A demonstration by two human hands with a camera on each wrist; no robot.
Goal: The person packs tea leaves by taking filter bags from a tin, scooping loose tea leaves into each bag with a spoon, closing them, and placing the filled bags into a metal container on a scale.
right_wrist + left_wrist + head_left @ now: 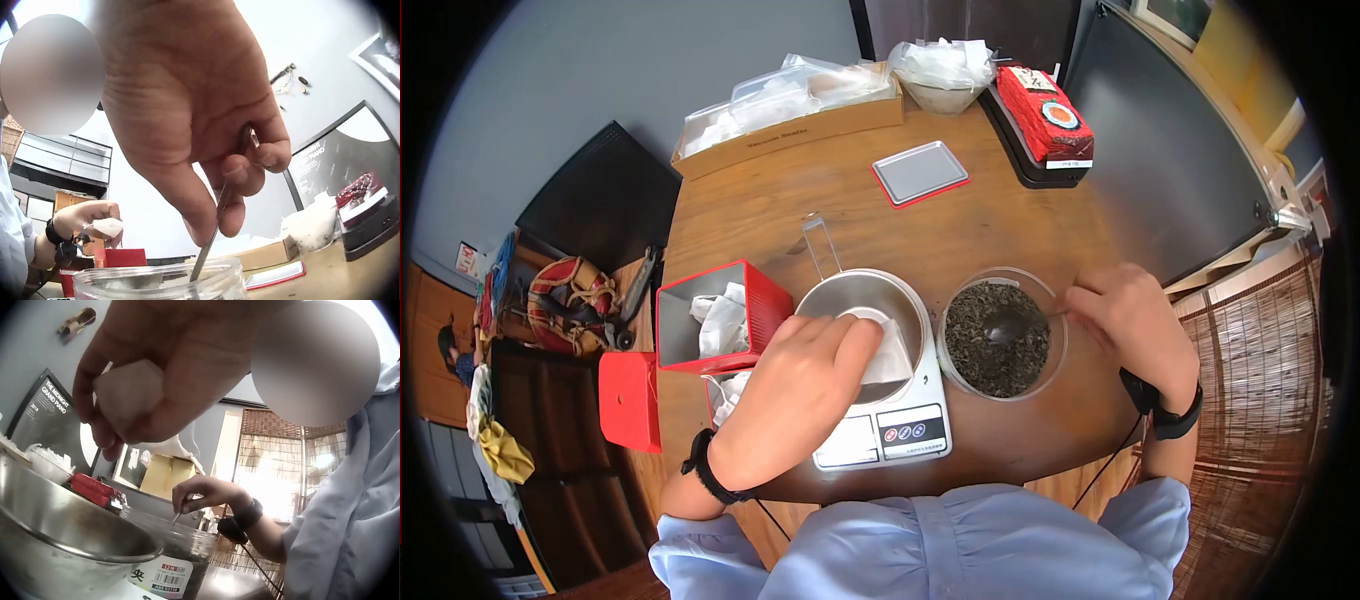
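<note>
Stainless steel bowl [855,300] sits on a white digital scale [885,430] at the near edge of the round wooden table [750,215]. The left hand [800,385] hovers over the bowl's 7 o'clock rim, its grip pinching a white filter bag [887,352] that hangs into the bowl. Just beside the scale, at 3 o'clock from it, stands a clear plastic tub of loose tea leaves [1000,340], close to the table edge. The right hand [1135,325] holds at the tub's 3 o'clock rim; its grip is curled round the handle of a metal spoon [1005,325], whose bowl lies on the leaves. At 9 o'clock from the scale a red tin [710,320] holding more white bags touches the bowl's side, leaving no gap there. Open table surface lies toward 12 o'clock, up to a red-edged metal tray [920,172]. A cardboard box [790,125] and a red tea packet [1047,115] line the far edge.
</note>
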